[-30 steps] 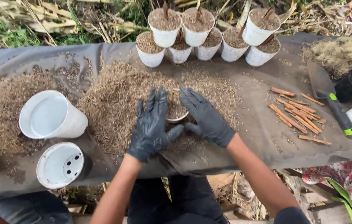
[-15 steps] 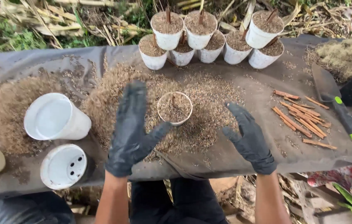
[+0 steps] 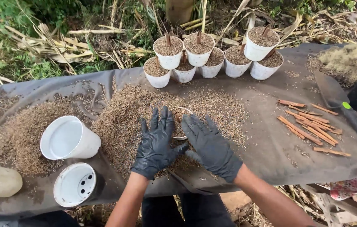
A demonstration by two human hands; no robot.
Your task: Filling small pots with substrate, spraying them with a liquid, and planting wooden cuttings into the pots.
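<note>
Two gloved hands, left hand point(image 3: 156, 143) and right hand point(image 3: 211, 146), lie spread flat on the husk pile point(image 3: 123, 122), flanking a small white pot point(image 3: 180, 122), seemingly touching its mostly hidden rim.

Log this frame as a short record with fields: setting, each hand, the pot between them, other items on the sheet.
setting: outdoor bench covered by a dark sheet, dry leaves behind
left hand: black glove, flat on the husk pile, beside the pot
right hand: black glove, palm down, covering the pot's near right side
small white pot: mostly hidden, sunk in the pile, husk inside
filled pots: cluster at far edge, sticks in several
empty pots: two, lying on their sides at left
stick cuttings: loose heap at right
trowel: green tip on its handle, far right
</note>
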